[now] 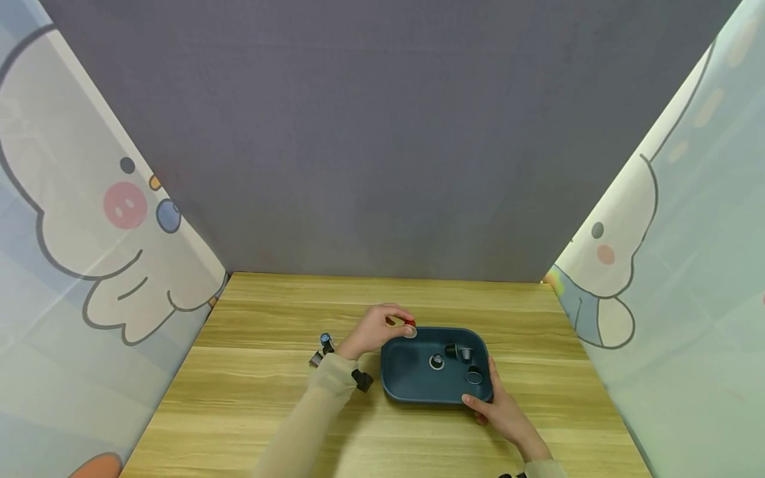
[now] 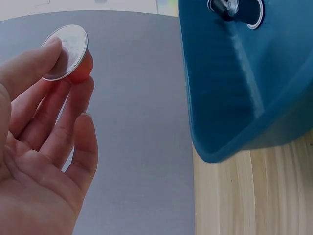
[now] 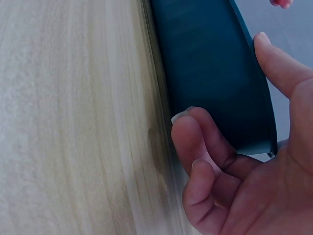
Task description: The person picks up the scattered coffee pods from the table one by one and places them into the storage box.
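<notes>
My left hand (image 1: 375,329) pinches a red coffee capsule (image 2: 84,67) between thumb and fingers, above the far left corner of a dark blue plastic bin (image 1: 409,382). The thumb presses on the capsule's silver foil lid, which is tilted in the left wrist view. My right hand (image 1: 503,410) grips the bin's near right corner, thumb at the rim and curled fingers (image 3: 188,142) against the outside wall. Inside the bin lie several dark coffee capsules; one (image 1: 437,361) is near the middle and another (image 1: 474,376) is close to the right wall.
The bin stands on a wood-grain table (image 1: 257,372). A grey panel (image 1: 382,153) rises behind the table. Panels with cartoon prints (image 1: 89,199) flank it on both sides. A black wrist-camera mount (image 1: 362,380) sticks out from the left wrist near the bin's left side.
</notes>
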Demonstrator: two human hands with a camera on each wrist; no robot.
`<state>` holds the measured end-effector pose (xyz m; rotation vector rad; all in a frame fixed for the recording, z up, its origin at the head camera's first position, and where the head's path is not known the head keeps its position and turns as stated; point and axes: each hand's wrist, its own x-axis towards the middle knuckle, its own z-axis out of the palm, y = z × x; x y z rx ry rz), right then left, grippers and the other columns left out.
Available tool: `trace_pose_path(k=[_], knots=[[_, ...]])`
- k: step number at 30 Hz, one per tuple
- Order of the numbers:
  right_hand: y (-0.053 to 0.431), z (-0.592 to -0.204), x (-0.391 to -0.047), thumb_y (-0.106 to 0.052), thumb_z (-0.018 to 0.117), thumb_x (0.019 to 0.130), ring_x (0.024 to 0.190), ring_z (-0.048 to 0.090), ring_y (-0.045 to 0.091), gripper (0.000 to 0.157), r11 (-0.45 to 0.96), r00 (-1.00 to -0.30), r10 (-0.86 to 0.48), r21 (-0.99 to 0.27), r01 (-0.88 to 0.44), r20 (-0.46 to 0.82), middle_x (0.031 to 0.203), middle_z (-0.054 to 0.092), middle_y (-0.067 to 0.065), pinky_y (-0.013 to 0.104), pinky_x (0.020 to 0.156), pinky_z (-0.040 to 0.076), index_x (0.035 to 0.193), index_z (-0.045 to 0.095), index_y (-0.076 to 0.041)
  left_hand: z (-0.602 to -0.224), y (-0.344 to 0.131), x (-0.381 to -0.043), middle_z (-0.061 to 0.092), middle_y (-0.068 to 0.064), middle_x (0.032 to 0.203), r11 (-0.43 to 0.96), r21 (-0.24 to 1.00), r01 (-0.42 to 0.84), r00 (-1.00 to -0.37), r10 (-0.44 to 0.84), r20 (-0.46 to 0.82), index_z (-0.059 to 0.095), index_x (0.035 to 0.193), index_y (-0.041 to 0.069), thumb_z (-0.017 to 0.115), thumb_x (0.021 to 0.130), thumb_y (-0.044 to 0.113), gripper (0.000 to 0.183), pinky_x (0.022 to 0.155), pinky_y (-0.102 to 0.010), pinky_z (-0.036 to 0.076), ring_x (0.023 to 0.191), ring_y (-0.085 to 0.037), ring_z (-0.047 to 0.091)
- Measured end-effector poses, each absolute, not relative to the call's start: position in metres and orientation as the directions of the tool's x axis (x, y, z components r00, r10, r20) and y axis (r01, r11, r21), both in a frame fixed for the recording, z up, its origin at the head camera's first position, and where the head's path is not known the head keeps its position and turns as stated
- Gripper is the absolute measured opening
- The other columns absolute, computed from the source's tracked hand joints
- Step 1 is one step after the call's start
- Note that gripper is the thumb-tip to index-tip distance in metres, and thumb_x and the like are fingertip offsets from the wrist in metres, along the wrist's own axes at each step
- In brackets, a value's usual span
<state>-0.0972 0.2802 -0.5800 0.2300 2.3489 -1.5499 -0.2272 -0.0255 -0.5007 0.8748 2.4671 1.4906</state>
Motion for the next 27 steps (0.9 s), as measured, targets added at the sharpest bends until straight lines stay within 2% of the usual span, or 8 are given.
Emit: trace_pose_path(k=[13,22,27], knots=[[0.281,-0.582,-0.098,-0.032,0.074,0.092,0.061,0.056,0.023,0.112,0.407,-0.938,-0.039,-0.863,0.301,-0.345,0.065,0.056,0.010,0.033,0.059,0.049,0.159,-0.015,-0.028,-0.503,-0.003,-0.232,0.069,0.011,0.105,0.302,0.860,0.411,-0.793,0.583,0.174,0.075,0.111,0.017,0.074,0.092,0.025,0.022,0.080,-0.028,0.052,0.097,-0.010,0.063],[0.279,-0.582,-0.098,-0.033,0.075,0.091,0.062,0.057,0.025,0.111,0.428,-0.934,-0.007,-0.845,0.319,-0.356,0.066,0.057,0.011,0.034,0.059,0.048,0.160,-0.012,-0.029,-0.506,0.014,-0.234,0.071,0.005,0.106,0.271,0.884,0.381,-0.772,0.620,0.142,0.074,0.114,0.013,0.073,0.093,0.022,0.023,0.082,-0.028,0.053,0.102,-0.021,0.064],[0.279,-0.580,-0.098,-0.034,0.075,0.091,0.062,0.057,0.024,0.112,0.438,-0.935,-0.013,-0.842,0.314,-0.355,0.067,0.057,0.010,0.033,0.060,0.048,0.159,-0.013,-0.028,-0.512,0.023,-0.236,0.071,0.006,0.107,0.278,0.886,0.372,-0.761,0.637,0.120,0.074,0.116,0.008,0.072,0.094,0.022,0.026,0.084,-0.027,0.052,0.101,-0.018,0.064]])
